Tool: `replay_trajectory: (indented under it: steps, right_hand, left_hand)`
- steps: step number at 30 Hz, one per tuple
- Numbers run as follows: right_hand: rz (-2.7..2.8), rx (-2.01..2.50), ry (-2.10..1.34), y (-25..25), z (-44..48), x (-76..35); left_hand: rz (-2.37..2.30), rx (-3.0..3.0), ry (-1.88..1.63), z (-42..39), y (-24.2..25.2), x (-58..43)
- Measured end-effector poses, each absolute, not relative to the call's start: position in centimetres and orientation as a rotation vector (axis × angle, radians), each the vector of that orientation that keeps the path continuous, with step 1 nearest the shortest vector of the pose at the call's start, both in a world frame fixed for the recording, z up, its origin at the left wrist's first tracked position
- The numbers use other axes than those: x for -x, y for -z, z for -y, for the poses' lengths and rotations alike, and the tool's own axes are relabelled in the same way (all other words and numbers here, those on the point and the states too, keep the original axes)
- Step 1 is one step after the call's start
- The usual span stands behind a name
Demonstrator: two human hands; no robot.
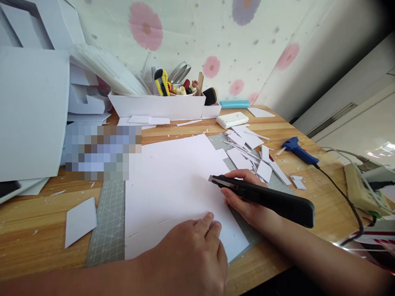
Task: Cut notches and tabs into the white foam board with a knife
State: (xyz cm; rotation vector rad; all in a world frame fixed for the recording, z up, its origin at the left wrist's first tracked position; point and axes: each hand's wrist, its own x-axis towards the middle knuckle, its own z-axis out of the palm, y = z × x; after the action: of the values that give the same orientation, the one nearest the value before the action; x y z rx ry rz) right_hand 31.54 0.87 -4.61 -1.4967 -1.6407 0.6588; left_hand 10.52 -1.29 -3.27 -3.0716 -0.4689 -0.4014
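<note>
A large sheet of white board (173,185) lies on a grey-green cutting mat (109,224). My left hand (197,250) rests on the board's near part, its fingers stretched forward and nothing visible in its grasp. A black utility knife (268,201) is held in my right hand (247,197), thumb and fingers closed around its front end. The knife's short blade points left, over the right part of the board. Whether its tip touches the surface I cannot tell. Several small cuts mark the board.
White offcuts (247,148) are heaped right of the board. A blue glue gun (299,152) and power strip (358,189) lie farther right. Behind stands a white organizer box (157,107) with tools. White board structures (33,111) stand left, above a loose white piece (80,222).
</note>
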Motion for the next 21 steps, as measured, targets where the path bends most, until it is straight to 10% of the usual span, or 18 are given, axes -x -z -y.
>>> replay_trajectory:
  steps: [21]
  right_hand:
    - [1.945,1.312,-0.309,4.3,0.1,-31.6]
  left_hand:
    - [0.339,3.047,0.35,1.2,2.8,-10.9]
